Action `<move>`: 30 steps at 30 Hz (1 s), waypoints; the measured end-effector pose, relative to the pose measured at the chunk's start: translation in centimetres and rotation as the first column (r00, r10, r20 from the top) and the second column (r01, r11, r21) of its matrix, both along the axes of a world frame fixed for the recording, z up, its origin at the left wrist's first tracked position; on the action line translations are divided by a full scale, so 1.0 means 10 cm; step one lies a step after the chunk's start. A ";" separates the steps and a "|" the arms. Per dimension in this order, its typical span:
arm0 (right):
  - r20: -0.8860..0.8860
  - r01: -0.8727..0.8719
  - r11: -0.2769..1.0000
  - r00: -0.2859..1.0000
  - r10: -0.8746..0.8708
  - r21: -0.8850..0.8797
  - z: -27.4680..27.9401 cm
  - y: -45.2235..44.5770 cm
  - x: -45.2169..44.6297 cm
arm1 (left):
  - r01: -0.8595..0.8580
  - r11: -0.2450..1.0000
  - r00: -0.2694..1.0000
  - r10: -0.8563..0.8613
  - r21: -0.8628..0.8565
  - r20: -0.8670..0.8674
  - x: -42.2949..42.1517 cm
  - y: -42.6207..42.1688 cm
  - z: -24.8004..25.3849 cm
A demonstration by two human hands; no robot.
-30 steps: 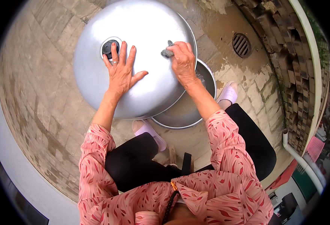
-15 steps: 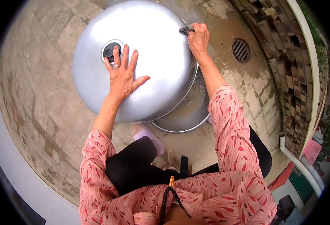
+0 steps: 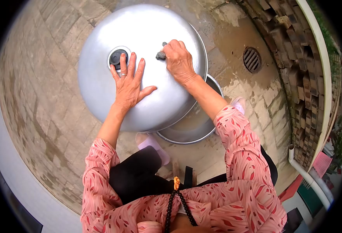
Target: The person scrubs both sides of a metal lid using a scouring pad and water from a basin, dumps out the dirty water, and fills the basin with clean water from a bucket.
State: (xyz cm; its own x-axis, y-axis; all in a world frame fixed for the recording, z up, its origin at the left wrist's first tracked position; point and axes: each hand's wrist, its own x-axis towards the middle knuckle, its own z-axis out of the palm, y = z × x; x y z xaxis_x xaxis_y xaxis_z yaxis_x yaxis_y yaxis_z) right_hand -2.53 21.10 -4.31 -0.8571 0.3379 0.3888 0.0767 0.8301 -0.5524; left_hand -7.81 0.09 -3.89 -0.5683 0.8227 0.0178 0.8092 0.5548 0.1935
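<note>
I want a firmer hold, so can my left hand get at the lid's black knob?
Most likely yes: your left hand is spread on the lid with fingertips at the edge of the black knob, and nothing seems to block its far side.

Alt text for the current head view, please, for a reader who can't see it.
A bare right hand holds a dark grey wad against a large, domed silver lid, while the left hand lies spread on it, partly over the black knob. The lid partly hides a metal basin on paved ground.
</note>
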 end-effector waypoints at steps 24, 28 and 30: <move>0.084 0.128 0.990 0.988 -0.133 0.060 -0.25 0.52 -0.62 | 0.042 0.998 0.999 -0.042 0.037 -0.018 0.00 -0.06 -0.03; 0.042 0.247 0.963 0.966 -0.253 0.110 -0.23 0.43 -0.75 | 0.029 0.999 0.999 -0.028 0.025 -0.024 -0.02 -0.03 0.00; 0.058 0.008 0.999 0.998 -0.010 0.044 -0.16 -0.13 -0.72 | 0.019 1.000 1.000 -0.019 0.018 -0.013 0.01 -0.06 -0.02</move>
State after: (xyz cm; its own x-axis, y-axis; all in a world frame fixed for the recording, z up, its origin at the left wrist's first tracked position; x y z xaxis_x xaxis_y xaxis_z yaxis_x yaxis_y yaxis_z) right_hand -9.70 19.82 -5.93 -0.8757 0.3297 0.3527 0.1153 0.8522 -0.5103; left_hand -7.75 -0.48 -4.07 -0.5522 0.8327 0.0400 0.8220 0.5358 0.1929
